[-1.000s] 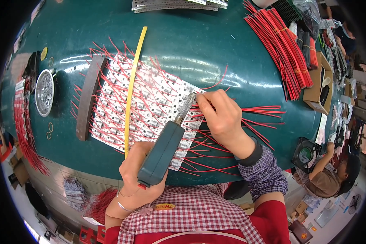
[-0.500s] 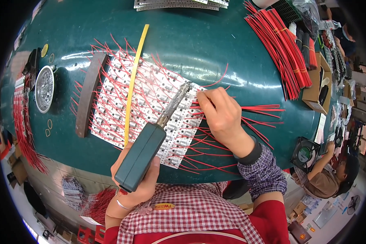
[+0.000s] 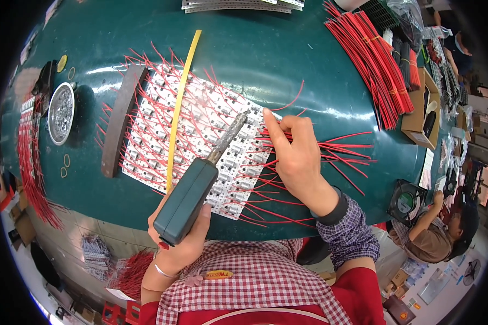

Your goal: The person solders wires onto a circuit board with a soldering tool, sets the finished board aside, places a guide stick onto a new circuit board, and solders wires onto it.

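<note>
My left hand is closed around the dark green handle of a soldering iron. Its worn metal tip lies over the upper right part of a white circuit board panel, just short of the right edge. The panel carries rows of small parts and many thin red wires. At that edge my right hand stretches its index finger to the upper corner, the other fingers curled around several red wires that fan out to the right. The palm hides where these wires are gripped.
A yellow strip and a dark brown bar lie across the panel. To the left stands a metal bowl beside wired boards. Red wire bundles, a cardboard box and a fan are right, near another person.
The iron's tip has drawn back slightly toward the lower left, away from the panel's edge. My right index finger has straightened from a pinch, and the wires in that hand have spread.
</note>
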The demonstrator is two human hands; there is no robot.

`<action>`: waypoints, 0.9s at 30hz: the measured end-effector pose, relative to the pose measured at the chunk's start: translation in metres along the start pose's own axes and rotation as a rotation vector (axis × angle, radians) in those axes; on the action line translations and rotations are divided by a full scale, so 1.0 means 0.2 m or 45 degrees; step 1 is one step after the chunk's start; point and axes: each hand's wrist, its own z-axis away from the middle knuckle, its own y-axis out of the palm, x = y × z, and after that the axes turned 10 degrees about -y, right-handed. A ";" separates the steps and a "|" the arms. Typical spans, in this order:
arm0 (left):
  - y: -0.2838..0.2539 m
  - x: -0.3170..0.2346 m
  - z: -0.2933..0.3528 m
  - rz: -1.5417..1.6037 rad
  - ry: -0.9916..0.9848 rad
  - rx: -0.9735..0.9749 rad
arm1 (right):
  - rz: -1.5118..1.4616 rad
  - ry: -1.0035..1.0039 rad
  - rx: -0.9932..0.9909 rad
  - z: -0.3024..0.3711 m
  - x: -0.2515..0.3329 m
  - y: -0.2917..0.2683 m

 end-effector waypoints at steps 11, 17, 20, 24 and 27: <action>0.00 -0.01 -0.01 -0.029 0.060 0.046 | -0.044 -0.047 -0.004 0.01 0.00 0.01; -0.01 0.00 -0.01 0.009 0.059 0.060 | -0.042 -0.057 -0.069 -0.01 0.01 0.03; -0.01 0.00 -0.01 0.009 0.048 0.067 | -0.034 -0.049 -0.046 0.00 0.01 0.02; -0.01 0.00 -0.01 0.006 0.009 0.058 | -0.041 -0.058 -0.027 0.01 0.01 0.01; 0.00 0.00 -0.01 0.053 0.007 0.071 | -0.110 -0.041 -0.052 0.01 0.01 0.02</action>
